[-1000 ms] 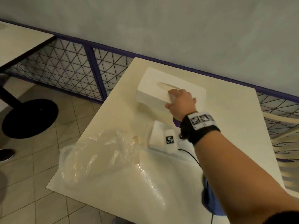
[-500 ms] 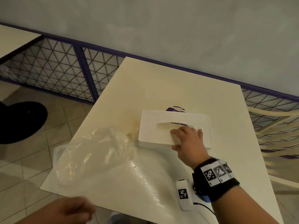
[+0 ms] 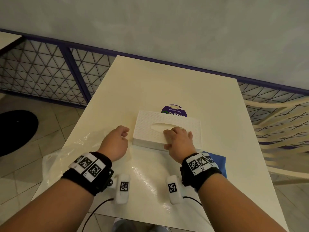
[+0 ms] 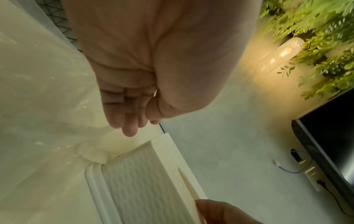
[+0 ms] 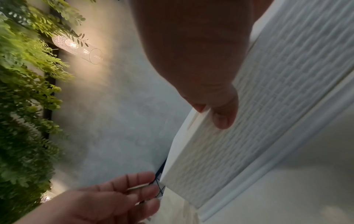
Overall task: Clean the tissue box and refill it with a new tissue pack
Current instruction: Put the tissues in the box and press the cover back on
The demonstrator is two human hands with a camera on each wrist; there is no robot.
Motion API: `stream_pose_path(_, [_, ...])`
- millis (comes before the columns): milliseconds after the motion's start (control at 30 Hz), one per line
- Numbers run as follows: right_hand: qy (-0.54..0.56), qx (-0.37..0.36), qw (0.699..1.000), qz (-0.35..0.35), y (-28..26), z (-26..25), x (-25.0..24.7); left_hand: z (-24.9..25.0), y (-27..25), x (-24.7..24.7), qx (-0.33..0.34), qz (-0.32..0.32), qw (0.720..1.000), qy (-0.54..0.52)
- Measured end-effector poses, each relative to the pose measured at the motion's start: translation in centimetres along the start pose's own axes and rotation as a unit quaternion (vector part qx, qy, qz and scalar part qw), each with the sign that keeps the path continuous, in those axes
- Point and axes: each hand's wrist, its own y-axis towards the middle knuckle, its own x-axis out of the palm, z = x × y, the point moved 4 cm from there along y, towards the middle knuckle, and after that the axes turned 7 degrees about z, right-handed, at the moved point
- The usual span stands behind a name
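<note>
The white textured tissue box [image 3: 168, 124] lies on the cream table [image 3: 167, 84], slot facing up. My right hand [image 3: 177, 138] grips its near long edge, fingers on top by the slot and thumb on the side wall; the right wrist view shows that thumb [image 5: 224, 116] pressed on the box [image 5: 277, 106]. My left hand [image 3: 117, 140] hovers just left of the box, loosely curled and empty. In the left wrist view its fingers [image 4: 130, 119] hang above the box's end [image 4: 141, 181]. A clear plastic bag [image 3: 70, 153] lies crumpled under and left of the hands.
A blue cloth [image 3: 217, 162] lies near the right wrist. A purple round sticker [image 3: 173, 110] shows behind the box. A cream chair [image 3: 275, 124] stands to the right, a purple mesh fence [image 3: 50, 72] behind left, and a black table base [image 3: 16, 131] on the floor.
My right hand has drawn the tissue box from the far side toward me. My left hand has come up from the lower left to beside the box's left end.
</note>
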Motion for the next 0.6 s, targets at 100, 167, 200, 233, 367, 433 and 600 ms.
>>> stream_pose_path(100, [0.013,-0.002,1.000,0.002,-0.1,0.2,0.1,1.0,0.8,0.5,0.029,-0.013,0.998,0.061])
stream_pose_path(167, [0.018,-0.001,1.000,0.005,-0.1,0.3,0.1,1.2,1.2,0.9,0.026,-0.030,0.996,0.077])
stream_pose_path(200, [0.021,0.000,1.000,0.006,-0.1,0.3,0.1,1.1,1.3,1.1,0.012,-0.037,0.996,0.080])
stream_pose_path(233, [0.022,0.000,1.000,0.005,-0.2,0.3,0.1,1.0,1.5,1.4,-0.003,-0.046,0.995,0.084])
stream_pose_path(367, [0.015,-0.007,1.000,0.005,0.0,0.0,0.0,-0.2,2.0,1.9,-0.045,-0.080,0.989,0.119])
stream_pose_path(433, [0.008,-0.012,1.000,0.005,0.1,-0.1,-0.1,-0.9,2.2,2.2,-0.038,-0.113,0.984,0.133])
stream_pose_path(600, [0.021,-0.010,1.000,0.015,-0.2,0.0,-0.3,-1.9,2.1,2.7,0.000,-0.133,0.976,0.173])
